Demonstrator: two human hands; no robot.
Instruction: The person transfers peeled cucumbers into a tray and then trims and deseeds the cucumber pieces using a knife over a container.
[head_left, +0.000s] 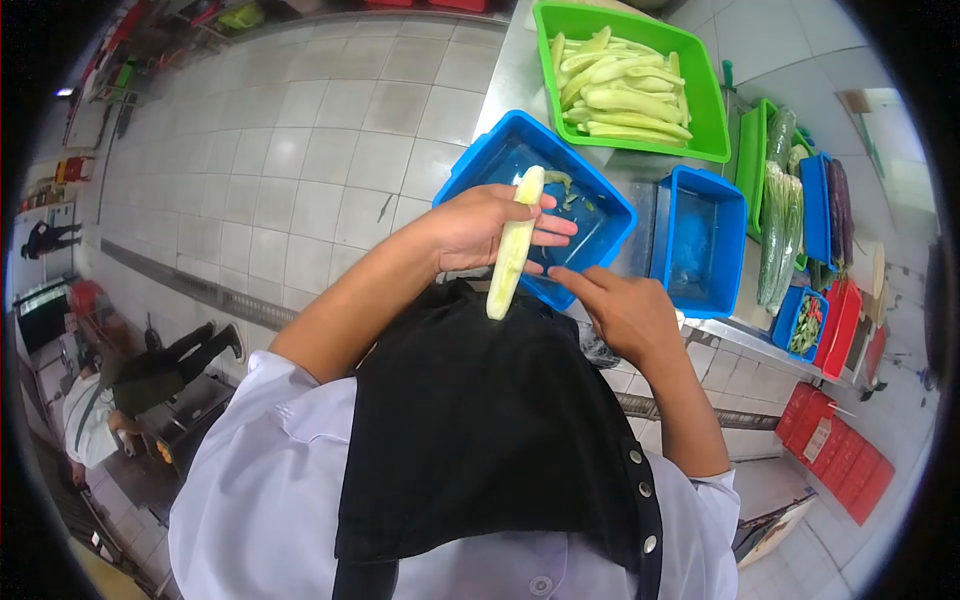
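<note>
Over the near side of the blue tub: a long pale green vegetable [516, 240], tilted, its far end above the tub [600, 222] and its near end before the black apron [460, 430].
Left hand: the left hand [490, 228] pinches the vegetable under its thumb, the other fingers stretched out behind.
Right hand: the right hand [625, 312] is near the left fingertips, index finger extended, the others bent; whether it grips anything, I cannot tell.
Tub floor: green scraps [567, 202] lie inside.
Green tub: beyond, on the metal tabletop [512, 88], the green tub [655, 150] holds a heap of similar pale vegetables [628, 92].
Second blue tub: this tub [697, 235] stands below the green one, to the right.
Far right: wrapped green produce [779, 230] lies near a small tub [805, 350] of red and green pieces.
</note>
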